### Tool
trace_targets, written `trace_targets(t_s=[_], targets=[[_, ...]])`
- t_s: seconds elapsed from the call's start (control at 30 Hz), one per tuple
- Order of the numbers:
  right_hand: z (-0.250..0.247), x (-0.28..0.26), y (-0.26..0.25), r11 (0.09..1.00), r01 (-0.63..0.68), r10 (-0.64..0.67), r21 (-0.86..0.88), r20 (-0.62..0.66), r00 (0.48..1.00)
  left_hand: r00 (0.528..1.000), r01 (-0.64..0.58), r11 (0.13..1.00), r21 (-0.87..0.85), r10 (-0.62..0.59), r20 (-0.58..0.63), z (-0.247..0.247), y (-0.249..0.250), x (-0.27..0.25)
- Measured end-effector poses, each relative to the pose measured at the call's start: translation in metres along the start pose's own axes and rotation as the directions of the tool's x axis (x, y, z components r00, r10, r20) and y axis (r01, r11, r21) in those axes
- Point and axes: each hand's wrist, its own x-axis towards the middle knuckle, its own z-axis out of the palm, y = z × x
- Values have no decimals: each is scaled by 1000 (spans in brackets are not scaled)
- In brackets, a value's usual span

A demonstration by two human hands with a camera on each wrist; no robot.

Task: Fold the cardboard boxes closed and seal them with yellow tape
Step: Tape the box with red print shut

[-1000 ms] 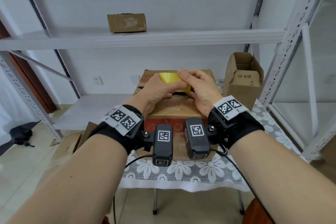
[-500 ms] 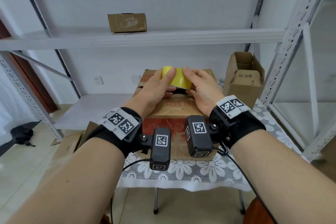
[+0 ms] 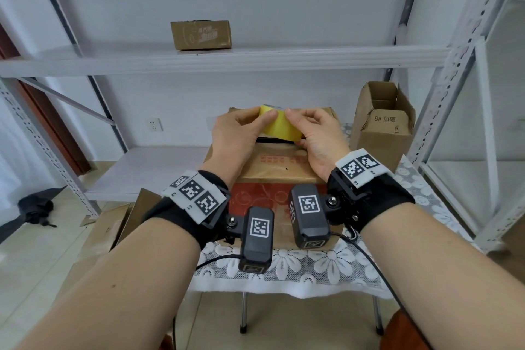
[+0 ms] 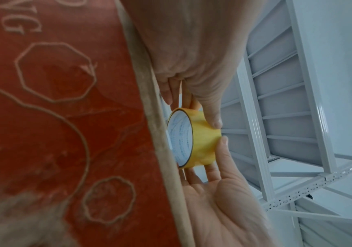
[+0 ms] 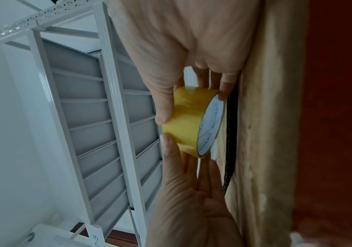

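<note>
Both hands held the roll of yellow tape (image 3: 279,126) just above the top of the large cardboard box (image 3: 277,170), which stood on the surface (image 3: 301,267) covered with a white lace cloth. The left hand (image 3: 238,136) gripped the roll from its own side, thumb laid over the yellow outer band and fingers curled beneath. The right hand (image 3: 316,139) gripped it from the other side in the same way, and the two thumb tips nearly met on top of the band. In the left wrist view the roll (image 4: 194,140) showed its white printed core, with the left hand (image 4: 194,55) and the right hand (image 4: 219,197) closing on it from opposite ends. The right wrist view showed the same pinch on the roll (image 5: 192,122), the right hand (image 5: 183,41) above and the left hand (image 5: 190,200) below, beside a dark slit in the box top (image 5: 231,133) where the flaps did not quite meet. The box front carried a red printed panel.

A smaller open cardboard box (image 3: 383,122), flaps up, stood to the right on the same surface. Another small carton (image 3: 200,34) sat on the upper shelf (image 3: 284,58) of the white metal rack behind. Flattened cardboard (image 3: 113,233) leaned near the floor to the left
</note>
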Motion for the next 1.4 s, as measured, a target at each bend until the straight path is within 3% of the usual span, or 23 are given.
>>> trace_targets(t_s=[0.1,0.2,0.4,0.57,0.7,0.87,1.0,1.13,1.23,1.4], targets=[[0,0,1,1000,21,-21,-8,-3,1000,999,-35,999,7,35,8,0,1,-1],[1,-1,2,993,67,-65,-99,28,997,993,-62,998,-1,62,98,1,4,-4],[4,-7,1,974,120,-95,-191,135,986,977,88,994,-62,-74,198,0,2,3],[1,-4,4,974,129,-105,-185,131,986,987,105,974,-203,-76,142,-2,2,1],[4,-5,4,975,115,-96,-192,102,990,996,65,985,-162,-55,67,1,5,-1],[3,-3,1,974,95,-91,-205,26,995,980,17,992,-126,8,199,0,7,-5],[3,-6,1,972,65,-45,-227,95,994,988,89,989,-118,-72,137,-1,7,-2],[2,-7,-1,982,65,-51,-179,81,995,982,158,962,-222,-130,137,-2,5,0],[1,-8,-2,980,61,-47,-189,78,996,981,191,934,-303,-179,68,0,4,5],[1,-7,-1,981,49,-30,-187,104,994,976,217,928,-304,-215,40,1,3,7]])
